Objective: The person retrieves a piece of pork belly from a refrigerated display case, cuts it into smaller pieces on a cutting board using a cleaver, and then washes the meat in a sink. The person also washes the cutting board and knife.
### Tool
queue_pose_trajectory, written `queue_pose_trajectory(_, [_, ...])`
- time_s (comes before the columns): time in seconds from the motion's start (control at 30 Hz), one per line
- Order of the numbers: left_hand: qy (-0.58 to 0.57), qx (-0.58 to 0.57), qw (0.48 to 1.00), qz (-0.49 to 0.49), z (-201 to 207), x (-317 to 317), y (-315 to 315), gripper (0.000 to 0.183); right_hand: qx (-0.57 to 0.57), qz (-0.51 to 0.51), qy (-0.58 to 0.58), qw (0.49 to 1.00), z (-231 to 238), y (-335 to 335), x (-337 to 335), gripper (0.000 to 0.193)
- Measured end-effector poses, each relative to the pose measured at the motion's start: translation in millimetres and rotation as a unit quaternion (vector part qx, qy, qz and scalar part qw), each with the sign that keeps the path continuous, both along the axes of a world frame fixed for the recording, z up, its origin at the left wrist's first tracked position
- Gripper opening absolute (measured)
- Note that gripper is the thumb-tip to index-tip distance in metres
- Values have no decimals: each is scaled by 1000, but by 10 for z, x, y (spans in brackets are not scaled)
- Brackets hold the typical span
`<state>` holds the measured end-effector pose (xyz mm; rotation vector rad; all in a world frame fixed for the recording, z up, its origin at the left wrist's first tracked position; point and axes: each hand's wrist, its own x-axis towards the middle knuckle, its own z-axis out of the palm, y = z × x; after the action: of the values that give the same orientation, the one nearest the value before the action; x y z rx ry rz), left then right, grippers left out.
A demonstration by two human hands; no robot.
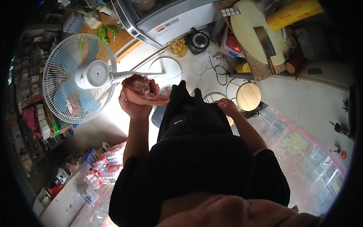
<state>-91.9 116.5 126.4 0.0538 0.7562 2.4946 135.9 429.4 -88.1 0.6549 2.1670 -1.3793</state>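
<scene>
My left hand [135, 109] is raised at the left of my body, palm up, closed around a slab of raw meat [140, 87]. The meat is dark red on top, with a pale fatty or skin side along its lower edge. Just left of it is the white fan's grille. At my right side, my right hand [228, 108] hangs low with its fingers curled in and nothing visible in them. It is close to a round wooden-topped stool [248, 97]; whether it touches anything there I cannot tell.
A standing fan [80, 77] with blue blades is at my left. Ahead are a glass-fronted cabinet [172, 28], a jug of yellow oil [177, 48], a black appliance [198, 41] and loose cables [220, 73]. A cleaver [264, 41] lies on a cutting board [245, 28].
</scene>
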Motion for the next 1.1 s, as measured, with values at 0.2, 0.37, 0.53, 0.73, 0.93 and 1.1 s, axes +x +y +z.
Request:
queue_pose_trajectory(0.2, [-20, 9, 1000, 11, 130, 20, 99, 65, 36, -15, 11, 999, 18, 108, 90, 29])
queue_pose_trajectory(0.37, [-37, 29, 998, -52, 207, -97, 317, 69, 86, -99, 52, 990, 136, 268, 142, 28])
queue_pose_trajectory(0.53, [-40, -20, 993, -109, 124, -387, 634, 70, 100, -152, 91, 979, 359, 289, 129, 26])
queue_pose_trajectory(0.73, [91, -7, 981, -173, 33, -715, 1591, 40, -88, -201, 313, 924, 1260, 168, -855, 68])
queue_pose_trajectory(0.93, [57, -173, 948, -261, -359, -986, 2474, 30, -345, -239, 368, 830, 1616, 326, -2097, 99])
queue_pose_trajectory(1.1, [229, -379, 814, -376, -586, -1623, 2536, 83, -495, -413, 293, 706, 1376, 656, -2414, 67])
